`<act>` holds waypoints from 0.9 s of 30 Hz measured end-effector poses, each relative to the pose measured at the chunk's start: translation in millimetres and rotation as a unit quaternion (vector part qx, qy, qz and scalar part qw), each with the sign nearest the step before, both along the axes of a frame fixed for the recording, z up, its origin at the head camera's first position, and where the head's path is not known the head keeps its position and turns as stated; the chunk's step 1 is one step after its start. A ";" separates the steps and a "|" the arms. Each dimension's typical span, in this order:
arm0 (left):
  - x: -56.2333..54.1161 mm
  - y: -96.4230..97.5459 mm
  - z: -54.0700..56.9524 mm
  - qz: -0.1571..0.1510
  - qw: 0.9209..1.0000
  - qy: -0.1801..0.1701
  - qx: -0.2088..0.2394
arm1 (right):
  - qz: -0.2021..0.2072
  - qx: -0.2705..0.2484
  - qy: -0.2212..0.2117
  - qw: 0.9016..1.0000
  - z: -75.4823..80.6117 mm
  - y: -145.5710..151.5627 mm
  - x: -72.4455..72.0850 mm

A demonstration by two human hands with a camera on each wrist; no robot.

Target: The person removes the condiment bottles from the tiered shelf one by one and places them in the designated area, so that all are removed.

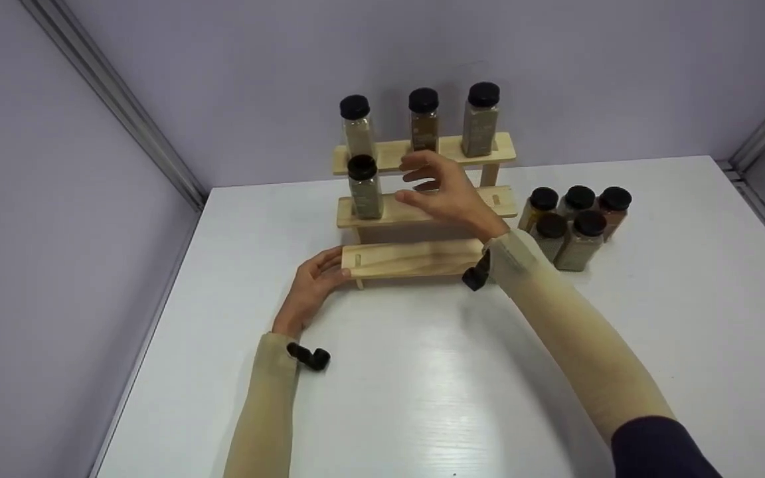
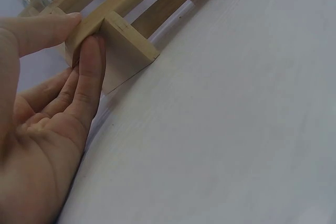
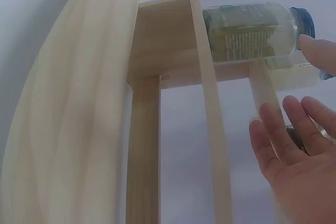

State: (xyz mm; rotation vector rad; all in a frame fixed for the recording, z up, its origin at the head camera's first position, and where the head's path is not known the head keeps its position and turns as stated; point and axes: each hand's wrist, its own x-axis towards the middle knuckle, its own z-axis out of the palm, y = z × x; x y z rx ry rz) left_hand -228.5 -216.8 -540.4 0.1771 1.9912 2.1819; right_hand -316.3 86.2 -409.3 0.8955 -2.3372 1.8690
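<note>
A three-tier wooden spice rack (image 1: 416,260) stands against the back wall. My left hand (image 1: 309,287) grips the left end of its lowest shelf; in the left wrist view the thumb lies on top and the fingers (image 2: 90,69) reach underneath. On the middle tier, at the left, a spice jar (image 1: 366,197) with a black lid stands upright. My right hand (image 1: 447,192) is over that tier, just right of the jar, its fingers loosely bent and nothing between them. The right wrist view shows the thumb overlapping the lid end of the jar (image 3: 252,32).
Along the top tier stand three black-lidded jars: a pale one (image 1: 358,136), a brown one (image 1: 424,126) and a greyish one (image 1: 480,126). Several more jars (image 1: 578,249) are grouped on the white table (image 1: 396,398) right of the rack, beside my right forearm.
</note>
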 end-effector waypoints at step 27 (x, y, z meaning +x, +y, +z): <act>-0.4 -0.6 0.5 0.004 1.000 -0.001 -0.025 | -0.010 -0.017 -0.023 1.000 -6.5 -48.1 1.7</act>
